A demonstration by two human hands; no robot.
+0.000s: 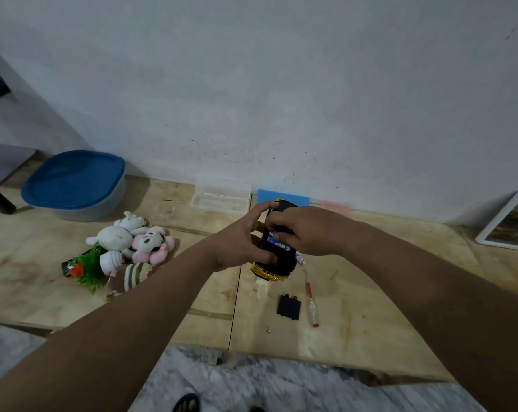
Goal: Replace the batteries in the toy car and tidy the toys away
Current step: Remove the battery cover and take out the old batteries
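The toy car (pixel 277 264), black underneath with a gold body, is held upside down above the wooden floor. My left hand (pixel 242 242) grips it from the left side. My right hand (pixel 300 231) pinches a blue-and-white battery (pixel 277 242) at the open battery bay. Another battery (pixel 300 259) lies on the floor just right of the car. The black battery cover (pixel 289 306) and a red-tipped screwdriver (pixel 312 304) lie on the floor in front of the car.
Soft toys (pixel 133 242) and a green plastic plant (pixel 89 270) sit in a heap at left. A grey tub with a blue lid (pixel 73 184) stands behind them. A clear plastic tray (pixel 220 196) and blue sponge (pixel 284 197) lie by the wall. A white frame (pixel 507 221) leans at right.
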